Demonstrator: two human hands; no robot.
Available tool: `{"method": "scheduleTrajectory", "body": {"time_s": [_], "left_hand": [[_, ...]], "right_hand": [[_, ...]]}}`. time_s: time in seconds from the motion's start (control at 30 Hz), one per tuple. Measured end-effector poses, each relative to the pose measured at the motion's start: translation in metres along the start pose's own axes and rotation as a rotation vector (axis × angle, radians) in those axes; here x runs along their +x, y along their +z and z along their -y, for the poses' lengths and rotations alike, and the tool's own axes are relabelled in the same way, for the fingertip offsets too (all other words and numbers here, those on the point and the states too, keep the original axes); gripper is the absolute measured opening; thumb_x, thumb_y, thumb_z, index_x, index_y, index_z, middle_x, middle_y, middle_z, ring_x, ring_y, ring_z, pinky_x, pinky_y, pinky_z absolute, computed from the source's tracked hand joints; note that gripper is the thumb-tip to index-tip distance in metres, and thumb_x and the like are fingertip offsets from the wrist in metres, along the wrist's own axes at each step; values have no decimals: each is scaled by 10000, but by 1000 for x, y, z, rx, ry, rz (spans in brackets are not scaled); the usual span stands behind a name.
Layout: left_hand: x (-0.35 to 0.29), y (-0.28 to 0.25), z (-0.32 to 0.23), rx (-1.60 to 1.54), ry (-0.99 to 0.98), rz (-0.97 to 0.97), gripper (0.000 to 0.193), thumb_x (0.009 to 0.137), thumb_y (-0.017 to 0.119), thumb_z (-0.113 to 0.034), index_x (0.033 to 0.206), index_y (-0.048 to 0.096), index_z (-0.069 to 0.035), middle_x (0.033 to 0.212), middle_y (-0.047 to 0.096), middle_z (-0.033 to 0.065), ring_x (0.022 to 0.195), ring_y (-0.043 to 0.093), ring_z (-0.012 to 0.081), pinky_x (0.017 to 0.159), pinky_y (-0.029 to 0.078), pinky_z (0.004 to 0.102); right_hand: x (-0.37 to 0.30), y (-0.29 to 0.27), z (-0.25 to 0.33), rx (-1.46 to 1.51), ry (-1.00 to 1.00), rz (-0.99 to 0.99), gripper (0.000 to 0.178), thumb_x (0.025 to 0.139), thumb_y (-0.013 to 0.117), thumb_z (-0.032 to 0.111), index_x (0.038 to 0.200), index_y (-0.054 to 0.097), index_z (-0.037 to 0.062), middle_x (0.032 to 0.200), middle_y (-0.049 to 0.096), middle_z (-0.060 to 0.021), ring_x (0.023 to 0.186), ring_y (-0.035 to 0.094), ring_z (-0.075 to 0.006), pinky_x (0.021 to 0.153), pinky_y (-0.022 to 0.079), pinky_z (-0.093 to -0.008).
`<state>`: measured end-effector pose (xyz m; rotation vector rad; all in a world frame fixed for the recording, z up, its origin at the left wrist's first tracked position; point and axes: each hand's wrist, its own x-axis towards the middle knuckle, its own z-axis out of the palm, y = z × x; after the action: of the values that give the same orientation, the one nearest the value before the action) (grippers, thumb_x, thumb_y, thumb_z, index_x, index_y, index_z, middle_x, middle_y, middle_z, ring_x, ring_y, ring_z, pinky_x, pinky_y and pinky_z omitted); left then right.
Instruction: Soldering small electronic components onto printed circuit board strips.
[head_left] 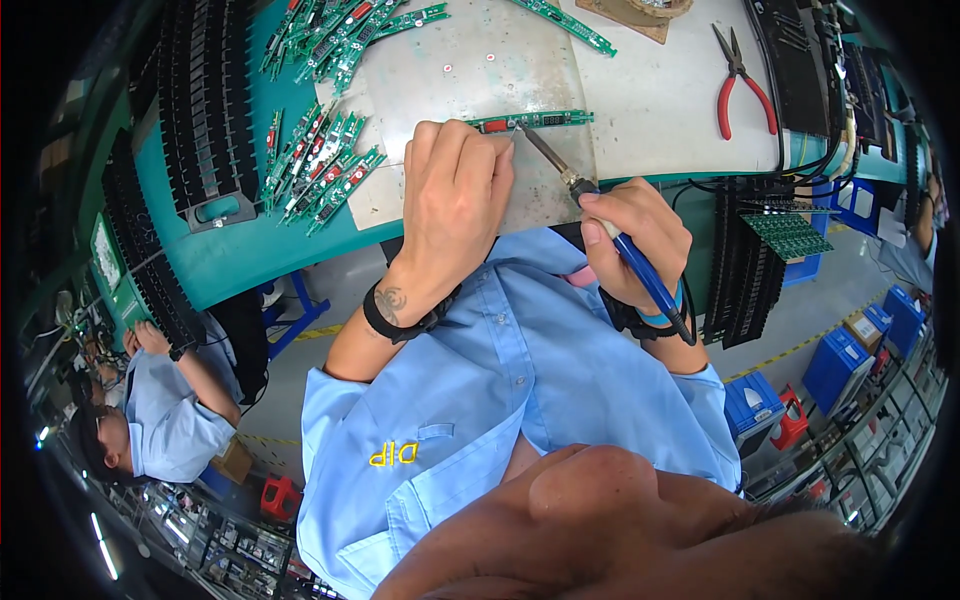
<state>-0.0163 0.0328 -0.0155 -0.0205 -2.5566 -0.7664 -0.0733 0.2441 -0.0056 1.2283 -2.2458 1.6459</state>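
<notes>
A narrow green circuit board [560,118] with a red part and a black display lies across the light work mat [430,90]. Over its left end is my left hand [455,195], fingers bent and pressed together at the board; what the fingertips grip is partly hidden behind the hand. My right hand [640,240] is wrapped round the blue handle of a soldering iron [640,268]. The iron slants up and left, its metal tip at the board's middle, close beside my left fingertips. Whether the tip touches the board is too small to tell.
Piles of similar boards [320,165] lie left of the mat. Red-handled pliers [740,95] rest at the right. Black slotted racks [210,120] stand at the left, and another rack [745,265] stands below the table's right edge. A co-worker [180,400] sits at the lower left.
</notes>
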Motion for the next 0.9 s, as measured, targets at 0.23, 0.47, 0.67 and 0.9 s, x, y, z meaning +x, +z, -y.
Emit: {"method": "scheduleTrajectory", "body": {"time_s": [0.23, 0.47, 0.67, 0.9], "left_hand": [[0, 1, 1, -4, 5, -19, 185, 796, 776, 27, 920, 662, -48, 883, 570, 88, 837, 528, 293, 724, 420, 417], [0, -1, 0, -34, -11, -13, 182, 796, 765, 37, 917, 655, -45, 889, 581, 91, 814, 549, 297, 716, 428, 413], [0, -2, -1, -82, -18, -45, 177, 817, 754, 40, 938, 649, -34, 919, 618, 100, 830, 602, 290, 722, 444, 409], [-2, -8, -4, -159, -100, -58, 147, 864, 731, 45, 966, 645, -17, 931, 638, 115, 833, 640, 304, 729, 488, 419]], "right_hand": [[0, 0, 0, -7, -12, 9, 232, 830, 718, -72, 1062, 708, -60, 826, 710, -153, 704, 675, -282, 658, 546, -355], [2, -3, -3, -7, -62, -62, 183, 868, 695, -46, 1048, 703, -75, 779, 688, -136, 701, 671, -257, 654, 533, -341], [33, -19, -13, -147, -71, -114, 185, 898, 687, -30, 1080, 699, -65, 832, 700, -142, 760, 676, -256, 705, 538, -342], [51, -7, -51, -268, 14, -208, 297, 867, 759, -43, 1161, 728, -8, 963, 753, -129, 849, 704, -247, 774, 542, -331]]}}
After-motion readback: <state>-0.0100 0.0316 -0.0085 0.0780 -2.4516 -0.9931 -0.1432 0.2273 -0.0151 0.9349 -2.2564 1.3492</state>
